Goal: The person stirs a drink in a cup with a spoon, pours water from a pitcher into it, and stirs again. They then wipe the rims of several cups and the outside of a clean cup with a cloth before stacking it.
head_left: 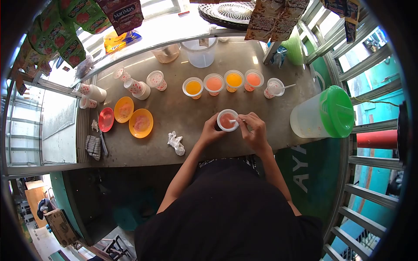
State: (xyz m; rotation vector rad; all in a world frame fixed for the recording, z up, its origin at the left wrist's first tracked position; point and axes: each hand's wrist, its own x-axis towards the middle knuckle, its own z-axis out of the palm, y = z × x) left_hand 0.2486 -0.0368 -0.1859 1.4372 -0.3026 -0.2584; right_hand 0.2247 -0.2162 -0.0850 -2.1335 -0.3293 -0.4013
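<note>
My left hand [213,132] is wrapped round a plastic cup of pink drink [227,120] near the counter's front edge. The fingers of my right hand [254,130] pinch the handle of a white spoon [233,121], whose lower end dips into that cup. Just beyond stands a row of filled cups: an orange one [193,88], a pink one [214,83], another orange one [234,80] and another pink one [253,79]. To their right is a whitish cup [274,88] with a spoon handle [290,86] sticking out.
A large container with a green lid [337,112] stands right. Orange plates [141,123], a red plate [106,119], stacked cups [138,88] and a crumpled tissue [176,143] lie left. A clear tub [200,54] stands behind; sachets [274,19] hang above.
</note>
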